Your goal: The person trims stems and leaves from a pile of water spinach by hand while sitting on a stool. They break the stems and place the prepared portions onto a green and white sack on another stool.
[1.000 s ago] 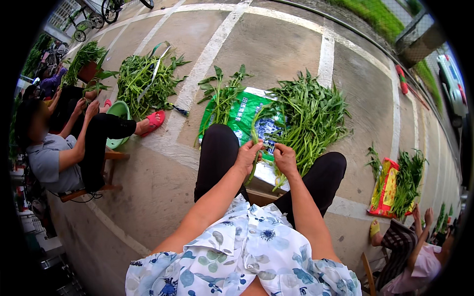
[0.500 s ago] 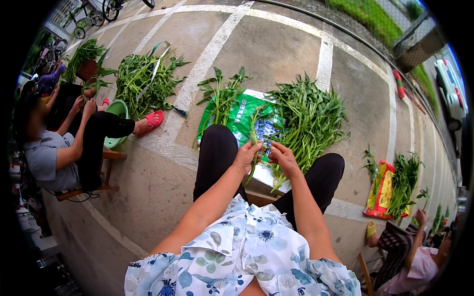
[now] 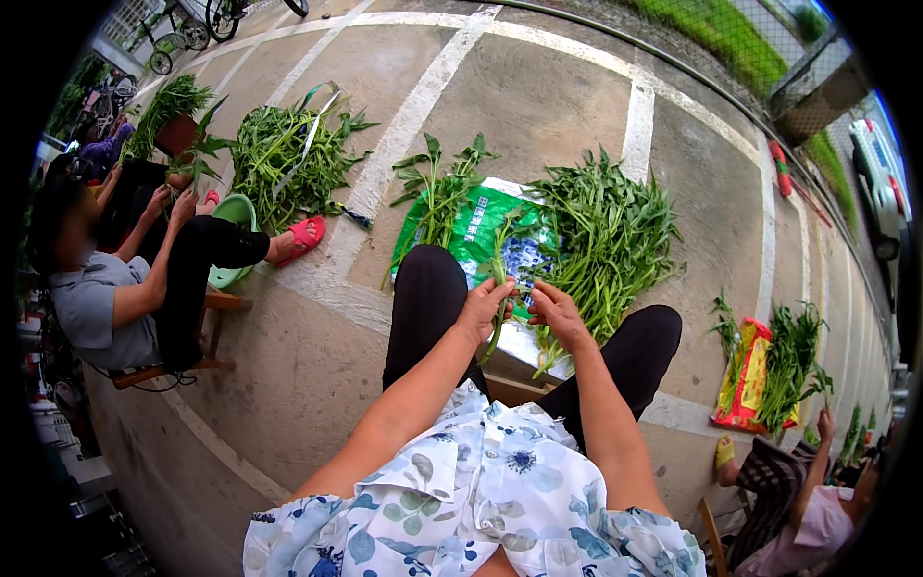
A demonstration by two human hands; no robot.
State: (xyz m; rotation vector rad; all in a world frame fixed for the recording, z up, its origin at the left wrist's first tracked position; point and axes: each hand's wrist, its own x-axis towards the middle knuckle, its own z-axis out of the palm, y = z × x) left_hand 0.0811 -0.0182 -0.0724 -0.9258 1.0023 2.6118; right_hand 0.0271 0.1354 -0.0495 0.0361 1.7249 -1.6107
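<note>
Between my knees, my left hand [image 3: 486, 306] is closed round a small bunch of leafy green stalks [image 3: 498, 252], apparently water spinach. Its leafy end points away from me and the cut stems come out below my fist. Just to the right, my right hand [image 3: 558, 311] is beside the stalks with its fingers bent and a little apart, and I see nothing in it. Beyond my right knee lies a big heap of the same greens [image 3: 611, 236]. A smaller pile [image 3: 440, 197] lies at the left on a green and white plastic sack [image 3: 473, 231] spread on the ground.
On the left a seated person [image 3: 106, 308] handles greens beside a green basin [image 3: 236, 216] and another heap of greens [image 3: 288, 154]. Another person [image 3: 817, 519] sits at the lower right, near greens on a red and yellow bag [image 3: 745, 370]. White lines cross the concrete.
My right hand has drawn slightly away from the stalks and its fingers have loosened. My left hand keeps its hold. The whole view has shifted a little.
</note>
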